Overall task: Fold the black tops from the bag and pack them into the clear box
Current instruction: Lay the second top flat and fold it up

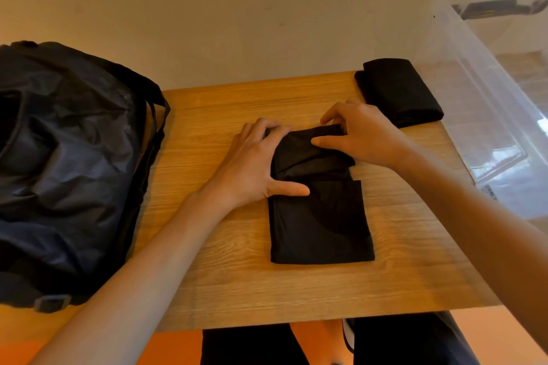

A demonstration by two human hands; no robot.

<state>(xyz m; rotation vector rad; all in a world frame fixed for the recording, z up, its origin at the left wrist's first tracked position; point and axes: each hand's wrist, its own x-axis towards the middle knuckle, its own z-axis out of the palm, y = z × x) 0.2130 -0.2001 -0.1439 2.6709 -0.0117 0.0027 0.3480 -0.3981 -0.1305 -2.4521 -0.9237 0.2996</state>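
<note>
Right hand [361, 136] fingers pinch the far edge of the top [320, 222]. Left hand [255, 163] fingers curl on the same edge, thumb flat on the cloth. Top lies mid-table [222, 275]. Step looks like folding the far end toward 6 o'clock. Next probably calls for finishing the fold, then carrying it to the box [489, 98] at 2 o'clock. Folded top [400, 92] at 1 sits near that path; bag [65, 157] at 9.

A light wooden table [225, 270] carries everything. A black top [320, 225] lies flat on it, its far end bunched where the left hand [252, 166] and right hand [361, 133] grip it. Just beyond the right hand sits a folded black top [397, 92]. Outward of that hand stands the clear box [489, 104]; outward of the left hand, the black bag [68, 163] slumps over the table's edge.
</note>
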